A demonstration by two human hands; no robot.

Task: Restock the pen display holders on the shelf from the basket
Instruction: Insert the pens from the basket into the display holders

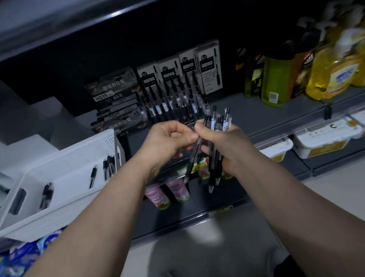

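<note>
My right hand (227, 146) grips a bundle of several black pens (217, 119), tips pointing down. My left hand (167, 140) pinches a single pen (191, 160) out of that bundle, right beside the right thumb. Behind my hands, on the dark shelf (267, 112), stand the pen display holders (171, 102), tiered rows filled with upright pens in front of white pen boxes (209, 68). A white perforated basket (69, 177) sits on the shelf at the left, with several loose pens (108, 165) lying in it.
Stacked dark stationery boxes (115, 100) stand left of the holders. Green and yellow bottles (307, 69) fill the shelf's right side. White tubs (322, 139) and small pink bottles (177, 190) sit on the lower shelf. Blue packets (17, 257) lie at the lower left.
</note>
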